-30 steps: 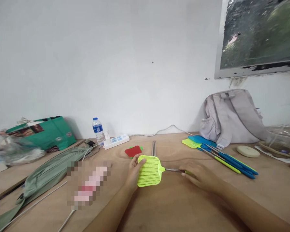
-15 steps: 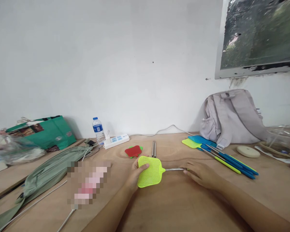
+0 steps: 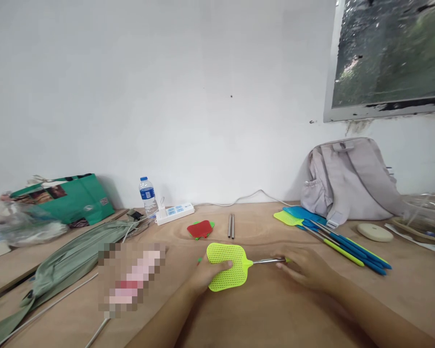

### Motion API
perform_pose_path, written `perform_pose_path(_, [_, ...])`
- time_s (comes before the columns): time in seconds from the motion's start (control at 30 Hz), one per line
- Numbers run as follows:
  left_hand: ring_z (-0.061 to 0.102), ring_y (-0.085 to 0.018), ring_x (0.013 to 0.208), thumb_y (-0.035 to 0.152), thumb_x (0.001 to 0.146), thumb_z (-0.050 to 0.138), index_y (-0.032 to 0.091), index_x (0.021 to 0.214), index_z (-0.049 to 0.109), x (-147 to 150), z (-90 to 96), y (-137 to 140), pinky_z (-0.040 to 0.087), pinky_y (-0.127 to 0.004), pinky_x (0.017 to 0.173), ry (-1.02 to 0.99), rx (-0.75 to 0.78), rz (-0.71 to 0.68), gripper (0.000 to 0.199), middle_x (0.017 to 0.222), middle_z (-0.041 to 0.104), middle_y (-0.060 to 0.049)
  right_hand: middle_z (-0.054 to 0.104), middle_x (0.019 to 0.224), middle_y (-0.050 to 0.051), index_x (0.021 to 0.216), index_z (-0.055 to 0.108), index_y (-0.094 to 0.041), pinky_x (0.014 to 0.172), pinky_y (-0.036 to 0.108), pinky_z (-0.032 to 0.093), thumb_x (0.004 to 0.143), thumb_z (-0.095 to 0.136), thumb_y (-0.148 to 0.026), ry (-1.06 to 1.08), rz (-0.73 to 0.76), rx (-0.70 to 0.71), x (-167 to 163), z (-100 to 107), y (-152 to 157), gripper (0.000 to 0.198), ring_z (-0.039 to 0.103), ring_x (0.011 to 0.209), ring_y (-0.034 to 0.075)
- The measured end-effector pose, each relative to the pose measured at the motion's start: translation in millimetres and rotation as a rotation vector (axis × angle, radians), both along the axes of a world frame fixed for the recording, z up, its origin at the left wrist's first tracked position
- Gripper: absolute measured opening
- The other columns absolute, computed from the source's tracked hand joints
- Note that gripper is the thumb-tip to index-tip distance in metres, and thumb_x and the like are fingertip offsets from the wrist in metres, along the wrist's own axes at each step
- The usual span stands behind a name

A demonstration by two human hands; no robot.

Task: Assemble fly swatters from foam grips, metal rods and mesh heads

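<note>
A yellow-green fly swatter [image 3: 229, 278] with a perforated head and a metal rod lies across between my hands. My left hand [image 3: 205, 276] grips the outer side of the head, thumb on top of the mesh. At the far end of the rod, my right hand [image 3: 302, 266] is closed around the grip, most of which its fingers hide. A bit of green and red shows beside my left fingers; I cannot make out what it is. Beyond the hands lie a red swatter head [image 3: 200, 228] with green under it and metal rods [image 3: 231, 226] side by side.
Several blue and yellow-green fly swatters [image 3: 342, 241] lie at the right, before a grey backpack [image 3: 351, 183]. A round pale disc [image 3: 375, 232] is beside them. A power strip [image 3: 176, 212], a water bottle [image 3: 147, 194], a green bag [image 3: 83, 198] and grey-green cloth [image 3: 72, 258] occupy the left.
The swatter and both hands appear slightly lower and further right. More of the grip end shows at my right hand, and the left thumb reaches further over the mesh.
</note>
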State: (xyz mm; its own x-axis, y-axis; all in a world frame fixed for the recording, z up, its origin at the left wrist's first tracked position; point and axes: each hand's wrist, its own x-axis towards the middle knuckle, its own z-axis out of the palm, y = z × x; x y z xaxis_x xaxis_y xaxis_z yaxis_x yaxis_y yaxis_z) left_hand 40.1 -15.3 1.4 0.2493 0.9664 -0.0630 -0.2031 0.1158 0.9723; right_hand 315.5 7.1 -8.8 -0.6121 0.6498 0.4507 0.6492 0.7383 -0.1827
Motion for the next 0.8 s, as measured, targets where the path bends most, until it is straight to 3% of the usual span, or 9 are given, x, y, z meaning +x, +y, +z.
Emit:
perform_pose_path(0.4, [0.060,-0.025,0.095,0.042,0.053,0.075,0.016,0.099,0.058,-4,-12.8,-2,0.047,-0.039,0.084,0.260,0.070,0.003,0.055,0.103,0.065,-0.008,0.066,0.091,0.003,0.098,0.055,-0.024,0.067,0.028,0.044,0.086,0.039,-0.035,-0.062,-0.002,-0.071,-4,0,-6,0.023,0.062,0.080,0.018])
perform_pose_path(0.67, [0.060,-0.024,0.093,0.045,0.053,0.074,0.017,0.098,0.059,-7,-14.9,-2,0.046,-0.038,0.084,0.285,0.125,0.005,0.055,0.099,0.066,-0.007,0.067,0.088,0.003,0.096,0.058,-0.025,0.065,0.028,0.042,0.086,0.039,-0.035,-0.060,-0.039,-0.129,-14,5,-15,0.024,0.061,0.077,0.018])
perform_pose_path(0.8, [0.061,-0.020,0.083,0.039,0.062,0.070,0.018,0.104,0.054,-8,-10.5,1,0.050,-0.034,0.073,0.328,0.310,-0.018,0.049,0.096,0.063,-0.006,0.067,0.087,0.003,0.095,0.059,-0.024,0.064,0.026,0.043,0.085,0.039,-0.035,-0.003,-0.011,-0.167,-17,4,-15,0.025,0.060,0.077,0.018])
